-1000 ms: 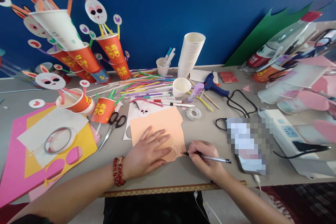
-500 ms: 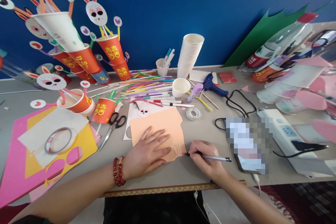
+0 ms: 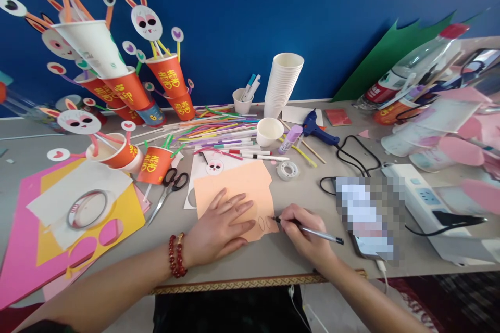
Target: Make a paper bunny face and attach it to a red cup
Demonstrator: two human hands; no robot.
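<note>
A sheet of peach-coloured paper (image 3: 234, 182) lies in front of me, over part of a white sheet (image 3: 191, 195). My left hand (image 3: 221, 226) rests flat on the peach paper with its fingers spread. In my right hand (image 3: 307, 231) is a pen (image 3: 322, 235), its dark tip at the paper's lower right edge. Small oval outlines (image 3: 261, 223) are drawn there, between my left fingers and the pen tip. A white rabbit face (image 3: 214, 166) shows just above the peach paper.
Scissors (image 3: 167, 192) and an orange cup (image 3: 155, 164) stand left of the paper. Clear tape (image 3: 288, 169), a glue stick (image 3: 290, 139) and a glue gun (image 3: 318, 130) are beyond it. A phone (image 3: 369, 250) and a power strip (image 3: 425, 192) lie at right. Tall rabbit cups (image 3: 167, 75) fill the back left.
The pen tip has shifted slightly up and left along the paper's edge, and the second oval outline looks more drawn out. My left hand stays in place on the paper.
</note>
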